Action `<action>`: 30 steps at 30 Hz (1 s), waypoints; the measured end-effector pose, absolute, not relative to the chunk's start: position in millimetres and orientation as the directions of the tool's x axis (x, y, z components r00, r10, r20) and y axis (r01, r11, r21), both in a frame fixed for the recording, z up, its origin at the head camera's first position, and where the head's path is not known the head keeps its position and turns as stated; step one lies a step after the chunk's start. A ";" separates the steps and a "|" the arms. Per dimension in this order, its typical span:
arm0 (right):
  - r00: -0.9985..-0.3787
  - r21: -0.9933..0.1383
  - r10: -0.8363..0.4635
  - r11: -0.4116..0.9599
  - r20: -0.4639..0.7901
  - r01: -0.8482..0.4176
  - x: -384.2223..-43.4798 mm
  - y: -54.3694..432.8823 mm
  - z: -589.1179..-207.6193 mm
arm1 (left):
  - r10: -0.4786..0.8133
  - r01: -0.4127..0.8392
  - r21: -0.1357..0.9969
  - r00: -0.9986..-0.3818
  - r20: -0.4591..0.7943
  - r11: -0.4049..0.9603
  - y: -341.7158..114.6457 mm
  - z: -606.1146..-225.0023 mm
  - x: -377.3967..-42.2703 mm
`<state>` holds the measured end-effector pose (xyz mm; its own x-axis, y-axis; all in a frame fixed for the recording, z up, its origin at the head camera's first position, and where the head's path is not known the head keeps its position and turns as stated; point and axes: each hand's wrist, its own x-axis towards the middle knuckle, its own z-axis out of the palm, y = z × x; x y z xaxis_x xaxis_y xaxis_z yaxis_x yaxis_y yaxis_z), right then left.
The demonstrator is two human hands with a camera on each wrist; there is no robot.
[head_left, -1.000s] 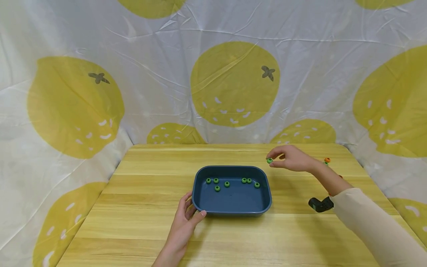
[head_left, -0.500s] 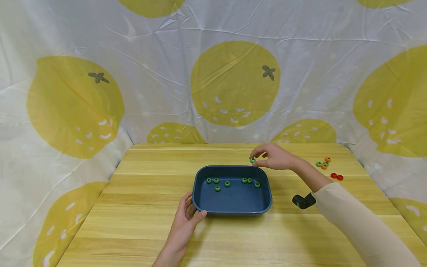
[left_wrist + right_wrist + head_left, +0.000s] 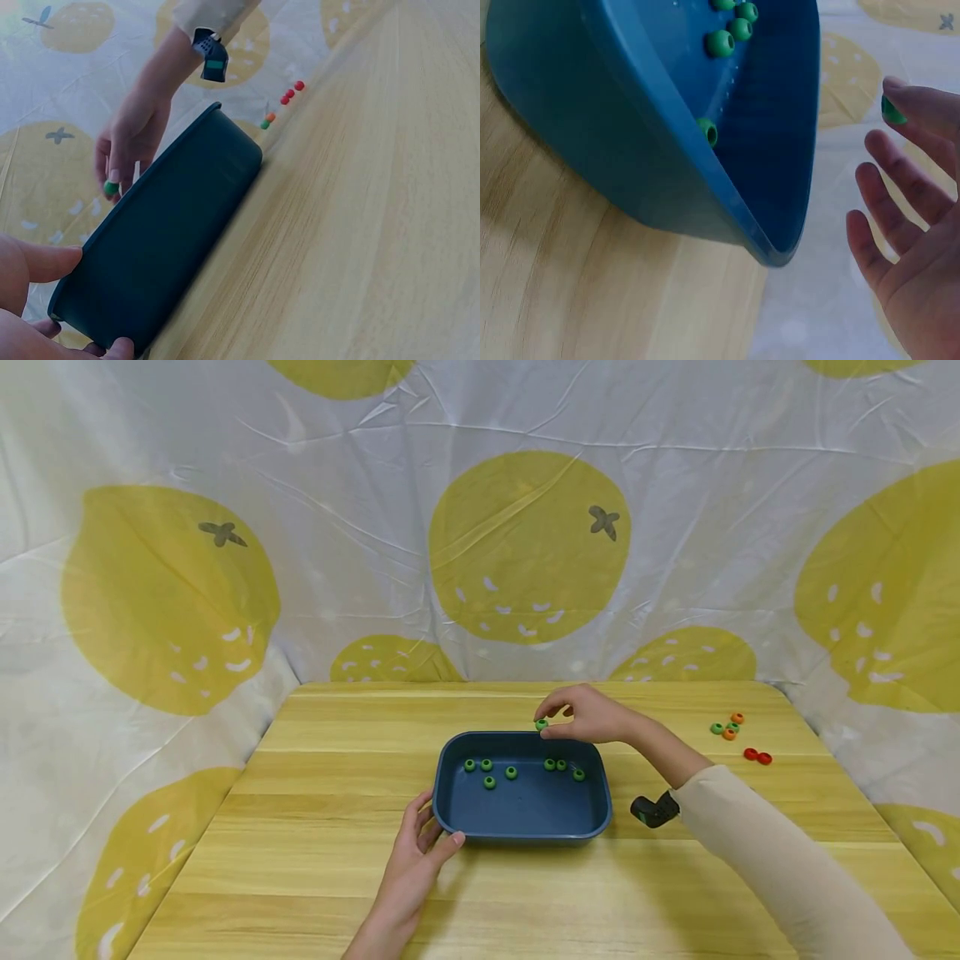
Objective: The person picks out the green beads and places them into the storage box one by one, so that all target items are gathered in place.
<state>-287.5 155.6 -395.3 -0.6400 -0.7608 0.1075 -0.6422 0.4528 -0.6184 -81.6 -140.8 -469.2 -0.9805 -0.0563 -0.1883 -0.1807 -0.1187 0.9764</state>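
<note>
A blue plastic basin (image 3: 536,812) sits on the wooden table, with several green beads (image 3: 511,772) scattered on its floor. My left hand (image 3: 411,857) holds the basin at its near left corner, thumb at the rim and other fingers along the side. Above the basin's far rim, my right hand (image 3: 588,714) pinches a green bead (image 3: 542,725) between thumb and index finger. The right wrist view shows this pinched bead (image 3: 892,112) partly covered by fingertips, while the remaining fingers are spread. Its position overlaps the outside of the far rim in the head view.
At the table's right lie loose green beads (image 3: 717,728), orange beads (image 3: 738,718) and red beads (image 3: 750,754). A black wrist camera (image 3: 655,811) hangs by the right sleeve. Behind the wooden table (image 3: 300,852) hangs a lemon-print cloth (image 3: 375,543).
My right hand has moved left with the pinched green bead, from right of the basin to over its far rim. Loose beads behind the arm came into view. The left hand has stayed put.
</note>
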 end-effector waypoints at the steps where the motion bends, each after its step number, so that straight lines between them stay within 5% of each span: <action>1: -0.638 -0.620 -0.763 0.450 0.107 -0.643 -287.6 153.9 -395.4 | -0.058 -0.180 0.976 -0.981 -0.188 -0.121 -140.9 -469.5 -81.7; 30: -0.715 -0.637 -0.688 0.497 0.123 -0.589 -283.9 202.6 -400.4 | -0.055 -0.181 0.977 -0.981 -0.188 -0.116 -140.7 -468.1 -81.8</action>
